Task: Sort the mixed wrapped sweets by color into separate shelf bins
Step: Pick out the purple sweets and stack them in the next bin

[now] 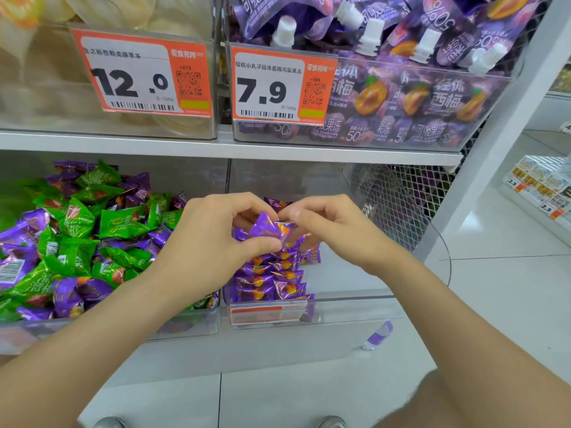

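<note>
Purple sweet [266,227] pinched; price tag [279,88] above: 7.9

Shiny purple sweets [272,279] with orange print, green and purple mixed sweets [77,239]; orange-bordered price tags [145,75]

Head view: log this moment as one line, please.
left hand: pinches purple sweet | right hand: pinches same sweet | where: over right bin, purple only | left bin: green and purple mixed

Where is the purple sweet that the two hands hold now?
In the head view, the purple sweet is pinched between the left hand and the right hand, just above the stacked purple sweets in the lower right bin.
</note>
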